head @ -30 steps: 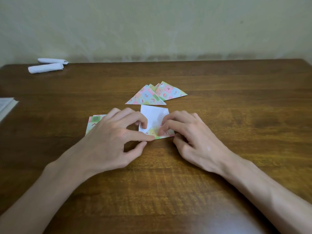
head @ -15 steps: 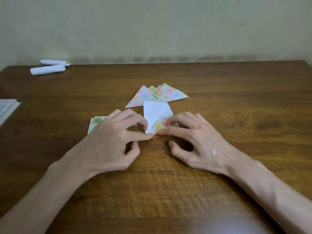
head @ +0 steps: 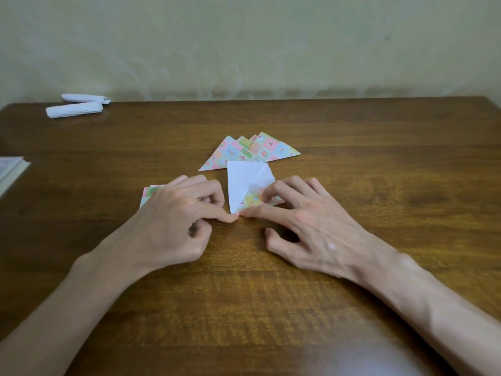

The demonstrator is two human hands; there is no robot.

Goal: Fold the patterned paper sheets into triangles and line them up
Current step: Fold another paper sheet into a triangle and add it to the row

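On the wooden tabletop (head: pixel 379 158), about midway between its left and right edges, lies the sheet being folded (head: pixel 245 181), white side up, with a patterned flap turned over along its near right side. The left hand (head: pixel 173 221) grasps nothing: its forefinger reaches out and presses the sheet's near corner, while its other fingers are curled in and its thumb is tucked below, off the paper. The right hand (head: pixel 311 226) also grasps nothing: its forefinger presses that same near corner, tip almost meeting the left forefinger, bent fingers press down on the patterned flap, and its thumb rests on the bare wood. Just beyond the sheet, toward the far edge, the folded triangles (head: pixel 271 149) lie overlapping one another, pattern up; the sheet's far corner overlaps the nearest of them. A stack of unfolded patterned sheets (head: pixel 147 194) peeks out from under the left hand. At the far left corner lie 2 white paper rolls (head: pixel 74 109), side by side. A pale flat thing (head: pixel 10 169) pokes in at the left edge; what it is cannot be told.
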